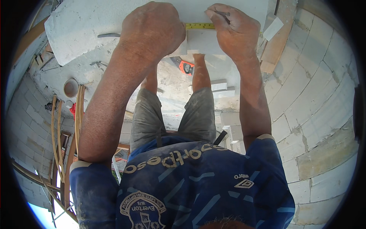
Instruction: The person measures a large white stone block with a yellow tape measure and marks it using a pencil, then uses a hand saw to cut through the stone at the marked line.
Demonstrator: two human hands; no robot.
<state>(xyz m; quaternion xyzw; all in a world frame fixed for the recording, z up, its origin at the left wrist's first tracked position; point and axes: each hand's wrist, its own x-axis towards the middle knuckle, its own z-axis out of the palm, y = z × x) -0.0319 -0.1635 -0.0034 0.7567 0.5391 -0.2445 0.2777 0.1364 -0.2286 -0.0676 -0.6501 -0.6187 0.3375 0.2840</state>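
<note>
My left hand [152,28] is closed, knuckles up, at the left end of a stretched yellow tape measure [200,26]. Whatever else lies inside that fist is hidden. The tape crosses a pale block [207,40] and runs to my right hand [238,32]. Between the bent fingers and thumb of my right hand a thin grey nail [222,13] is pinched. Under and beyond both hands spreads a whitish slab-like surface [84,38]. A dark, slightly curved strip [108,35] lies on it, just left of my left wrist.
Below, near my feet, is an orange-handled saw [186,68]. A round bucket [71,87] and upright wooden poles [79,110] stand to the left. On the right rise a pale block wall [309,84], a wooden board [275,57] and a small white piece [273,28].
</note>
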